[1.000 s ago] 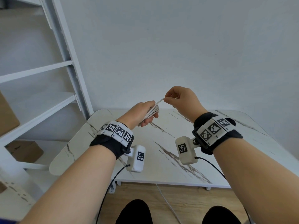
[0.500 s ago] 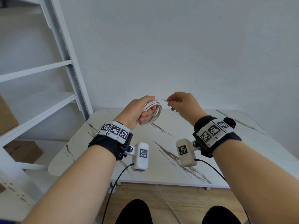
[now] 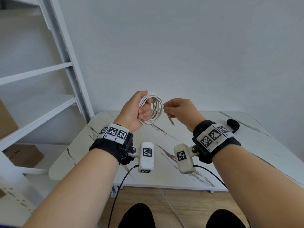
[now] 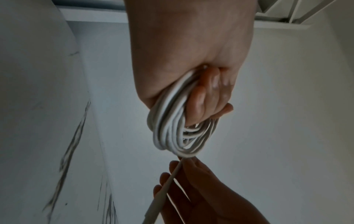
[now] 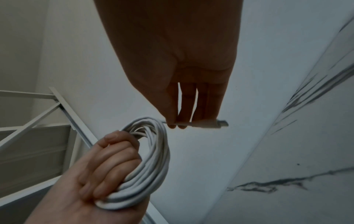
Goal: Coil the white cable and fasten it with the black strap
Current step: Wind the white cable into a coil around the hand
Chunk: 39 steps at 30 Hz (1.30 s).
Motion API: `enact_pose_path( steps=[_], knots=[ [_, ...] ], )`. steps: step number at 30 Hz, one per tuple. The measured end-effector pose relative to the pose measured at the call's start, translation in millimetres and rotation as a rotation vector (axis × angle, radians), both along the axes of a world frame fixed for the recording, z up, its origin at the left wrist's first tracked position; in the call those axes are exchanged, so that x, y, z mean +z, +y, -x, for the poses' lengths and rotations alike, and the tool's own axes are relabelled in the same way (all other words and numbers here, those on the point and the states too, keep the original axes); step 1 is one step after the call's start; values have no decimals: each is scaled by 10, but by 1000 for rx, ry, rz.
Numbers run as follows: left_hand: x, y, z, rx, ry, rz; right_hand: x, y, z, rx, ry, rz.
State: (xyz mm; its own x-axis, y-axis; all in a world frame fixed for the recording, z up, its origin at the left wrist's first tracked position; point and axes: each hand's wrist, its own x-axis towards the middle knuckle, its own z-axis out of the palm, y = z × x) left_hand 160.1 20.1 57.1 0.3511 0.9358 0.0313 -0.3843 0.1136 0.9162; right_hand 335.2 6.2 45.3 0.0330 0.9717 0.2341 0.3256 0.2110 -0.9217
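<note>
Two hands, one cable, one strap: the left hand point(image 3: 134, 111) has its grip clamped around the coil point(image 3: 152, 107), fingers point(image 5: 114, 157) curled through the loops of the white cable and holding them in a fist above the bench point(image 3: 164, 170). The right hand point(image 3: 179, 111), just beside the coil, pinches the cable's free end between thumb and fingertips point(image 5: 172, 121), the other fingers loosely extended; the plug point(image 5: 218, 123) sticks out past the pinch. The black strap point(image 3: 232, 125) lies on the bench's far right, apart from both hands. A white shelf point(image 3: 41, 109) stands at left, with cardboard boxes point(image 3: 24, 155) below it.
</note>
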Motion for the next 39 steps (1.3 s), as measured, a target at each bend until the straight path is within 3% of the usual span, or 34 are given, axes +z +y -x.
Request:
enact_pose_path(
  steps=[9, 20, 27, 39],
  knots=[
    [29, -7, -21, -2, -137, 45, 24, -39, 49, 106, 191, 57],
    [22, 11, -14, 28, -158, 39, 9, -29, 7, 247, 407, 166],
    [2, -4, -11, -38, -139, 52, -13, -27, -21, 370, 294, 176],
    [5, -10, -68, -78, -90, 44, -1, 0, -102, 442, 376, 254]
  ],
)
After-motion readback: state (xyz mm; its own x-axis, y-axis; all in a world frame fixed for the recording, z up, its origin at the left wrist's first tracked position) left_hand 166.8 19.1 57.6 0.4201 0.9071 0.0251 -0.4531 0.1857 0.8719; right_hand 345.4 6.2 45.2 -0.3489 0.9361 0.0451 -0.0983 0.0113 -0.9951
